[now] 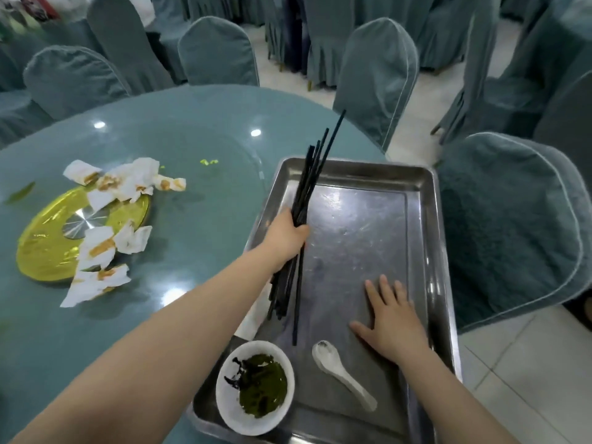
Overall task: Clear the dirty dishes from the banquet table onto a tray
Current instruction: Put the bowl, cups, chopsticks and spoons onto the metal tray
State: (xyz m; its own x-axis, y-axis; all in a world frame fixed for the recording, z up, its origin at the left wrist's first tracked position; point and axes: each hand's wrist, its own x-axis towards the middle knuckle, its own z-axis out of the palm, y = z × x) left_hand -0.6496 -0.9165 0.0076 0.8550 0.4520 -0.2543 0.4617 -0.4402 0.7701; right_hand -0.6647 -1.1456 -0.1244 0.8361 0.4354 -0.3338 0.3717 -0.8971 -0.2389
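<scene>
A steel tray [358, 174] rests at the right edge of the round teal table [192, 142]. My left hand [285, 235] grips a bundle of black chopsticks [312, 174] over the tray's left side, their tips fanning up and away. My right hand [392, 322] lies flat, fingers spread, on the tray floor. A white bowl [254, 386] with dark green leftovers sits in the tray's near left corner. A white ceramic spoon [341, 370] lies beside it.
Soiled white napkins [125, 181] lie scattered over a gold disc [48, 248] at the glass turntable's centre. Teal-covered chairs [512, 225] ring the table, one close to the tray's right side. White tiled floor [528, 363] shows at the right.
</scene>
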